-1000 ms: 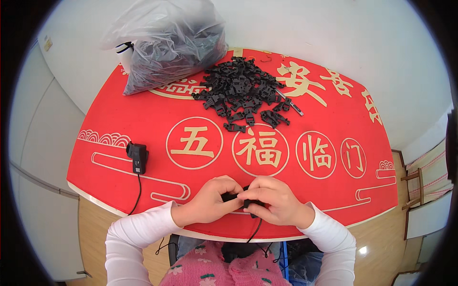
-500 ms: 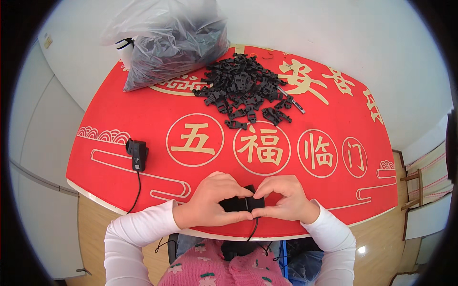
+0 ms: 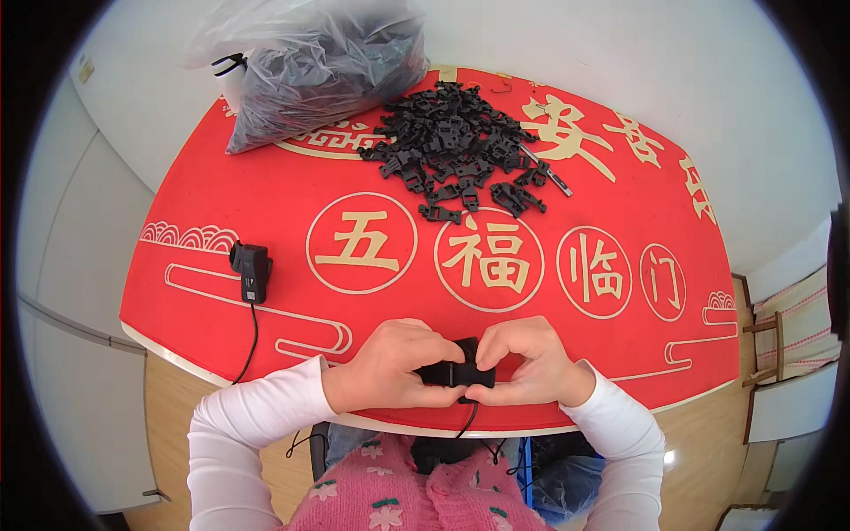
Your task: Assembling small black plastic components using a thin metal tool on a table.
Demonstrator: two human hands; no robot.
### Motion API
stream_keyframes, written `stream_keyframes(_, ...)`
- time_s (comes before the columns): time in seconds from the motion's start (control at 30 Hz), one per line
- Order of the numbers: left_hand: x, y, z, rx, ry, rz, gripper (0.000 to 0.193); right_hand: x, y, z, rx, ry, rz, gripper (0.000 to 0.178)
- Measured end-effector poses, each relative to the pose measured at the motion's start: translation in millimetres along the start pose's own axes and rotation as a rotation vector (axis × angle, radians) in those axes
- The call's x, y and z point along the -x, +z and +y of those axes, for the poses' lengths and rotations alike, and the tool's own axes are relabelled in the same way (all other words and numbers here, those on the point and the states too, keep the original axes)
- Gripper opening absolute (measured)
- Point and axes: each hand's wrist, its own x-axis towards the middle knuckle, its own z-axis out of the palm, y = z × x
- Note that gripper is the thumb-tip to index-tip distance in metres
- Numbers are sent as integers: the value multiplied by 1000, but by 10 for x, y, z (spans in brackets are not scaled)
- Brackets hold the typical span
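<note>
Near the table's front edge, my left hand (image 3: 387, 365) and my right hand (image 3: 533, 363) grip a small black boxy device (image 3: 479, 375) between thumbs and fingers. The left fingers close on its left end, the right ones on its right end, and they hide much of its shape. From underneath it a thin black cable (image 3: 472, 416) drops over the table edge; where the two join is hidden. Both hands are closed, with the fingertips almost meeting over the device.
A pile of black plastic clips (image 3: 452, 137) lies at the far middle, with a slim silver tool (image 3: 553, 174) beside it. Far left stands a see-through bag (image 3: 332, 80) of dark parts. A black power adapter (image 3: 253, 273) with cable sits left on the red table (image 3: 531, 398).
The view has tilted slightly, so the table's far items sit higher. My thumbs and fingers have shifted a little on the device, which stays in both hands.
</note>
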Motion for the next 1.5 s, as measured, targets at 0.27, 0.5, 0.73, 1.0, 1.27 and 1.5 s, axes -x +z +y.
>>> stream_keyframes(0.27, -35, -88, 35, 155, -184, -119, 30, -9, -25, 5, -10, -5, 18, 25)
stream_keyframes(0.5, -86, -462, 105, 588, -462, -351, 42, -77, -115, -111, -117, 132, -20, 27)
stream_keyframes(0.73, -8, -407, 53, 738, -505, -293, 38, -285, -119, -157, 69, 37, -246, 35)
stream_keyframes(1.0, -30, -454, 18, 1027, -657, -256, 30, -334, -62, -163, 18, 170, -152, 34)
stream_keyframes(1.27, -65, -406, 88, 914, -592, -149, 33, -323, 58, -224, 166, -29, -27, 37)
stream_keyframes(1.5, -22, -445, 131, 848, -645, -203, 44, -291, 50, -330, 463, -72, -155, 37)
